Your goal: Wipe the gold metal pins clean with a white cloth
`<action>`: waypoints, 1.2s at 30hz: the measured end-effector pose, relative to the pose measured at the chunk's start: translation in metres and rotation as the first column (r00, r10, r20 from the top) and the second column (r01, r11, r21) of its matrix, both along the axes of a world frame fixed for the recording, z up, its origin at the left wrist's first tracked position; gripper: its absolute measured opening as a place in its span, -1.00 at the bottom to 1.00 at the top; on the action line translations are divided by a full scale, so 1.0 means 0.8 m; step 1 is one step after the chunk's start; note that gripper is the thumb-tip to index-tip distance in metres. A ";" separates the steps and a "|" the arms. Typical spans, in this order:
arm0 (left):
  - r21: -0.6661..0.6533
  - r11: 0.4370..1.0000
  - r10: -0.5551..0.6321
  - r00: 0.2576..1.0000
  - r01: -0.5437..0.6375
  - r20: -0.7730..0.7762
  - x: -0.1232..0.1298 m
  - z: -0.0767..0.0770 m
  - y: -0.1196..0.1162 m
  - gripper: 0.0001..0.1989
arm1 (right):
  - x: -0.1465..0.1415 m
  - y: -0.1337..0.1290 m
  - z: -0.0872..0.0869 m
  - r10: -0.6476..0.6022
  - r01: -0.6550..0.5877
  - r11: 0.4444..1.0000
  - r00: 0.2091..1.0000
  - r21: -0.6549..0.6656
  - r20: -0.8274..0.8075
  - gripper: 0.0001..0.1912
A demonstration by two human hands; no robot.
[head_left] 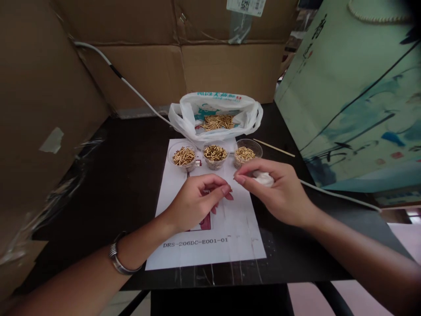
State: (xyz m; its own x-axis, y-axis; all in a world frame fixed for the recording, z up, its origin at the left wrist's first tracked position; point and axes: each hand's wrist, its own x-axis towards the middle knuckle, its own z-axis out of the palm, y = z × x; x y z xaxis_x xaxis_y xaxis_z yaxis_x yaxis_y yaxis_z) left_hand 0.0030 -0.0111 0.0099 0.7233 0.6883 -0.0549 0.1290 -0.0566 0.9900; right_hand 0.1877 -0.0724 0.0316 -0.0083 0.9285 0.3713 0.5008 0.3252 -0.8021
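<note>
My left hand [200,199] hovers over a printed white sheet [237,243], thumb and fingertips pinched together; whatever lies between them is too small to make out. My right hand [279,188] is closed just to its right, thumb against forefinger, with a crumpled white wad [264,178], like tissue, tucked in the fingers. The two sets of fingertips are close but apart. Behind them stand three clear cups of small gold-coloured metal pins: a left cup [183,158], a middle cup [215,154] and a right cup [245,153], which my right hand partly hides.
A white plastic bag [184,116] holding more gold pins [217,123] lies open behind the cups. A thin stick [274,148] rests on the dark table [125,175]. Cardboard walls [226,70] enclose the back and left; a pale green printed bag [348,109] stands right. A white cable [138,92] crosses behind.
</note>
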 end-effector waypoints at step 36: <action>-0.042 0.996 0.078 0.987 -0.073 0.138 -0.003 0.001 0.003 -0.84 | -0.018 0.000 -0.029 -0.113 -0.489 0.808 0.417 -0.328 -0.902 -0.66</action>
